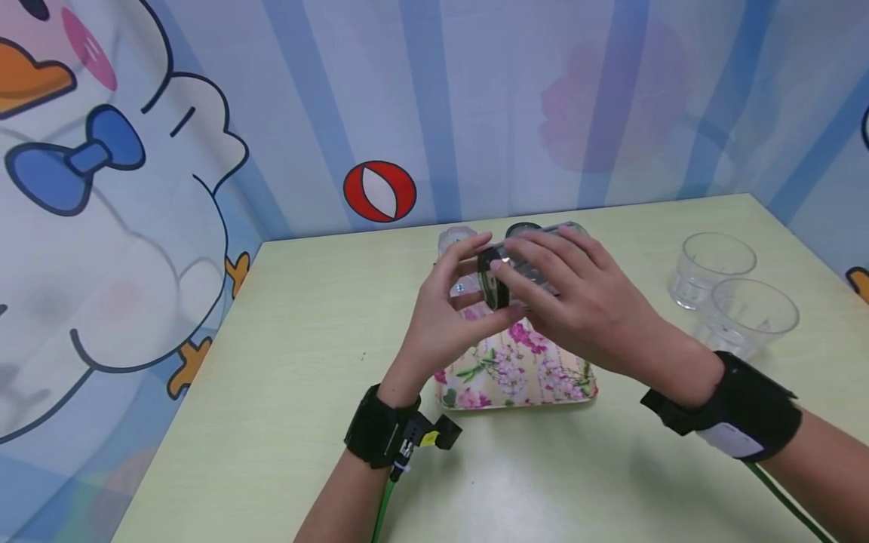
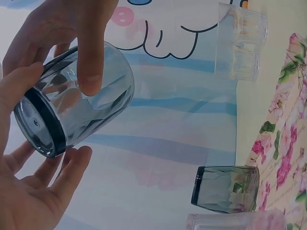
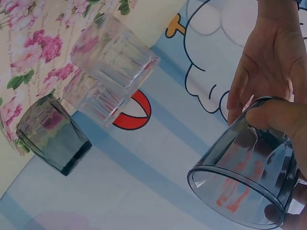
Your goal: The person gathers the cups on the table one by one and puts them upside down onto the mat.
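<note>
A grey-blue tinted glass tumbler (image 1: 494, 280) is held in the air above a floral tray (image 1: 512, 373), tipped on its side. In the left wrist view its thick dark base (image 2: 41, 122) points toward my left palm. My left hand (image 1: 444, 320) holds the base end between thumb and fingertips. Around the side wall curl the fingers of my right hand (image 1: 587, 302). The right wrist view shows the tumbler's open mouth (image 3: 235, 196) facing the camera. Behind my hands, a second grey tumbler (image 3: 53, 136) and two clear glasses (image 3: 115, 52) stand on the tray.
Two more clear glasses stand close together on the right of the table, one nearer (image 1: 747, 320) and one farther (image 1: 709, 264). The pale table (image 1: 305, 362) meets a cartoon-printed cloth backdrop (image 1: 502, 113) at its far edge. Green cables run from both wrist straps.
</note>
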Motion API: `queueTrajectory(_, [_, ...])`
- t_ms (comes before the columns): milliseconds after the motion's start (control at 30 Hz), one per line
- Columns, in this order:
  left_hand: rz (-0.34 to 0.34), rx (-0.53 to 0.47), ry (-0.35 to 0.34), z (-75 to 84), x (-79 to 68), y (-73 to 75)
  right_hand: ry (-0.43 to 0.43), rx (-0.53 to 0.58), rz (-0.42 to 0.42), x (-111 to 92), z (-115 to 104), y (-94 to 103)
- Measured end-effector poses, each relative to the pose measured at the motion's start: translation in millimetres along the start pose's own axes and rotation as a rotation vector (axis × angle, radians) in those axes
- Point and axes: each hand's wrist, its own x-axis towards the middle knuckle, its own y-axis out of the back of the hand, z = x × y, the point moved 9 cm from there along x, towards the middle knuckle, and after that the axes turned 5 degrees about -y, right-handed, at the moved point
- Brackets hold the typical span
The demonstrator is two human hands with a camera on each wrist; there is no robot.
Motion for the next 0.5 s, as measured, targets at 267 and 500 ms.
queueTrajectory(267, [0.011, 0.014, -0.016, 2.0, -0.6, 0.4, -0.061, 0.037, 0.022, -1.5, 1.3, -1.1])
queueTrajectory(500, [0.026, 0.026, -0.013, 2.3, -0.9, 2.9, -0.108, 0.063, 0.05, -1.9, 2.2, -3.6])
